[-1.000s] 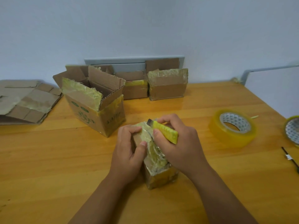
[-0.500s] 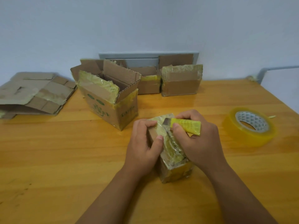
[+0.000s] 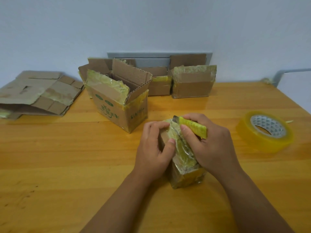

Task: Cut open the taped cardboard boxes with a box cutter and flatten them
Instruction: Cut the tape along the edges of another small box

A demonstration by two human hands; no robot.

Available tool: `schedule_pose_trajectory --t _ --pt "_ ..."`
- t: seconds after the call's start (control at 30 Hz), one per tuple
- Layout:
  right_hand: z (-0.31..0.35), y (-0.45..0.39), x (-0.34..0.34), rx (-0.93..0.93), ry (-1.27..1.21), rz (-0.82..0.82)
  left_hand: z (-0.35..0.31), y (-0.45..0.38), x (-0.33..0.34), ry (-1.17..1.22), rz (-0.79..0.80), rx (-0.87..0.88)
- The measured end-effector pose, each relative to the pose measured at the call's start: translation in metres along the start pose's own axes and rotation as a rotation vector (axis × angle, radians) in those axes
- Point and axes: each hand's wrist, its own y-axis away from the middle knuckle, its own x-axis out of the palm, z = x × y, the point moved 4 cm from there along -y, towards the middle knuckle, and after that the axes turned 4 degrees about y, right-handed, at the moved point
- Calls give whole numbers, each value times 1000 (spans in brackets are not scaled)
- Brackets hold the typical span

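Observation:
A small cardboard box (image 3: 184,175), wrapped in yellowish tape, stands on the wooden table in front of me. My left hand (image 3: 154,148) grips its left side, thumb on the taped top. My right hand (image 3: 212,145) holds a yellow box cutter (image 3: 193,127) with its blade end down against the tape on the box's top. An opened box (image 3: 117,100) with green print stands behind, flaps up. Two more opened boxes, one (image 3: 159,83) and another (image 3: 193,83), sit by the wall. Flattened cardboard (image 3: 37,93) lies at the far left.
A roll of yellowish tape (image 3: 265,132) lies on the table to the right of my hands. The wooden table (image 3: 58,165) spreads left and toward me. A grey panel (image 3: 158,55) runs along the wall behind the boxes.
The view has shifted left, so everything sits further right in frame. Both hands keep their grip on the box and cutter; the cutter has stayed near the box's far top edge.

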Motion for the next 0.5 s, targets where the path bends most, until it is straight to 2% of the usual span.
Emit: schedule_pose_trajectory --t 0.5 --pt "6 -1 3 -66 67 37 1 0 1 11 -15 7"
